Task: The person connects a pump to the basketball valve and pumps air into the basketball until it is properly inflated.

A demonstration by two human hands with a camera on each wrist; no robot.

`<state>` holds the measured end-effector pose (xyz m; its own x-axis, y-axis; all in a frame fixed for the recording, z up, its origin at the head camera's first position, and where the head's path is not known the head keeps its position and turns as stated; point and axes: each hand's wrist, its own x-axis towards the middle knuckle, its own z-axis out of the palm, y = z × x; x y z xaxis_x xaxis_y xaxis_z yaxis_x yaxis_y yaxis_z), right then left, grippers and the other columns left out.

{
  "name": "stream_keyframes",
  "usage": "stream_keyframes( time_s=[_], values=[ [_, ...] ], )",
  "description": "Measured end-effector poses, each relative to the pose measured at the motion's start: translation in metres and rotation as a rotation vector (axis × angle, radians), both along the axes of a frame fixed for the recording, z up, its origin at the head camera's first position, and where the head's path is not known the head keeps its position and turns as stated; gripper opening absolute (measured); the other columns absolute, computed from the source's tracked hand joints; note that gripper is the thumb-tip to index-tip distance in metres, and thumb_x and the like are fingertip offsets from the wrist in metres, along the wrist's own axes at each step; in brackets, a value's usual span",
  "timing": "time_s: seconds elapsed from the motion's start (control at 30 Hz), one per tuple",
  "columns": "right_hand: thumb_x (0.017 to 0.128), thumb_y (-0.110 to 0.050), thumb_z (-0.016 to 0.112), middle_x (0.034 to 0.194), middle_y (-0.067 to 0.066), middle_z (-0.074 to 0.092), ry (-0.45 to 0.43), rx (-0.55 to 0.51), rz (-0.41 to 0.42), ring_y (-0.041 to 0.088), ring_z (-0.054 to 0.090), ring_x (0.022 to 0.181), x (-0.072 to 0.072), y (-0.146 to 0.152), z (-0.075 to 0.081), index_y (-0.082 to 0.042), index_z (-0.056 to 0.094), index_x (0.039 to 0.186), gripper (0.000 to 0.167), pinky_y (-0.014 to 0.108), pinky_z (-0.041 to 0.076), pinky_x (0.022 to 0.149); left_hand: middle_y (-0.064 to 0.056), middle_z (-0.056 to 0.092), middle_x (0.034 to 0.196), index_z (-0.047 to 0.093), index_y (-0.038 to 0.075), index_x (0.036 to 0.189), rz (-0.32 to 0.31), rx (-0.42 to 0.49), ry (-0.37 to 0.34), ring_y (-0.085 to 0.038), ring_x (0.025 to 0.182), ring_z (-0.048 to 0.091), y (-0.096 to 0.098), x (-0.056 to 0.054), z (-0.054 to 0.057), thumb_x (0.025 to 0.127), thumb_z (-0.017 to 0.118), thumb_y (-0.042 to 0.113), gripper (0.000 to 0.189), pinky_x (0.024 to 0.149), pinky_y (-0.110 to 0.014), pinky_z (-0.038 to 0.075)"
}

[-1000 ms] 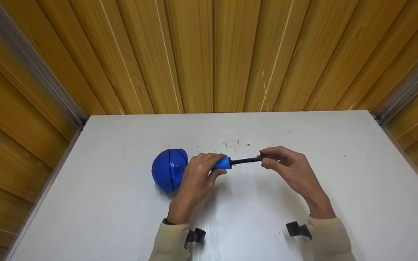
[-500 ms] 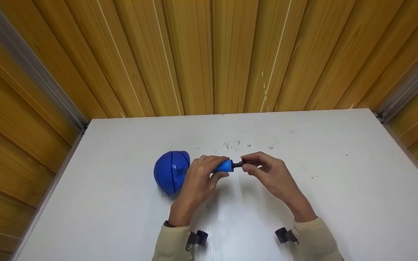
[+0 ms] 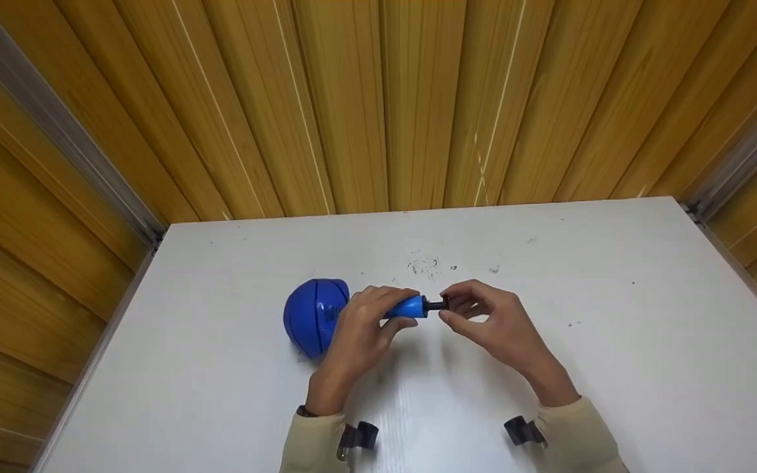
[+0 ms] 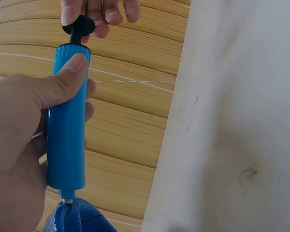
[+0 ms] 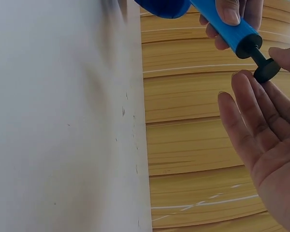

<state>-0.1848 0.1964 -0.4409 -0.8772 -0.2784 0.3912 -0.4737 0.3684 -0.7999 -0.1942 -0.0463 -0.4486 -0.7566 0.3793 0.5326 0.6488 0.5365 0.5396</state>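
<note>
My left hand [image 3: 362, 328] grips the blue barrel of a small hand pump [image 4: 67, 125], thumb along its upper part in the left wrist view. The pump's nozzle end meets a dented blue ball with black lines [image 3: 306, 318], a metal needle [image 4: 67, 200] showing at the joint. At the other end, my right hand [image 3: 493, 322] holds the round black plunger handle [image 5: 267, 70] between thumb and fingertips, its other fingers extended. A short length of black rod [image 5: 255, 52] shows between handle and barrel. The far side of the ball is hidden.
Under the hands is a white table [image 3: 221, 394] with dark scuff marks. A wood-patterned panel wall [image 3: 411, 105] rises behind its back edge, with similar panels at both sides. Black camera mounts [image 3: 359, 435] stick out from both wrists.
My right hand has moved left toward the left hand, pushing the plunger rod most of the way into the barrel. The left hand and the ball stay nearly in place.
</note>
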Motion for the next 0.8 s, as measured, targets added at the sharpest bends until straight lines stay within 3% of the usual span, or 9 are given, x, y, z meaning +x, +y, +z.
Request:
stream_keyframes(
  time_s=[0.27,0.5,0.8],
  values=[
    [0.091,-0.001,0.084,0.098,-0.004,0.074,0.005,0.014,-0.095,0.015,0.071,0.086,-0.001,0.018,0.011,-0.007,0.075,0.116,0.027,0.023,0.059,0.084,-0.003,0.077,0.121,0.076,0.011,0.130,0.032,0.005,0.000,-0.023,0.113,0.069,0.000,-0.003,0.001,0.093,0.083,0.015,0.038,0.101,-0.044,0.054],
    [0.092,0.004,0.079,0.107,0.003,0.074,0.016,-0.034,-0.169,0.012,0.069,0.092,0.002,0.042,0.019,-0.004,0.075,0.117,0.027,0.017,0.055,0.083,-0.003,0.076,0.122,0.076,0.011,0.129,0.062,0.011,-0.003,-0.024,0.114,0.069,-0.003,-0.004,0.002,0.092,0.084,0.012,0.039,0.101,-0.046,0.055],
    [0.096,-0.002,0.079,0.116,0.004,0.075,-0.031,-0.070,-0.120,0.017,0.071,0.098,0.004,0.058,0.023,-0.006,0.074,0.126,0.031,0.022,0.057,0.085,-0.002,0.077,0.121,0.076,0.012,0.129,0.081,0.033,-0.002,-0.023,0.114,0.069,-0.005,-0.004,0.002,0.091,0.085,0.011,0.039,0.102,-0.045,0.055]
  ],
)
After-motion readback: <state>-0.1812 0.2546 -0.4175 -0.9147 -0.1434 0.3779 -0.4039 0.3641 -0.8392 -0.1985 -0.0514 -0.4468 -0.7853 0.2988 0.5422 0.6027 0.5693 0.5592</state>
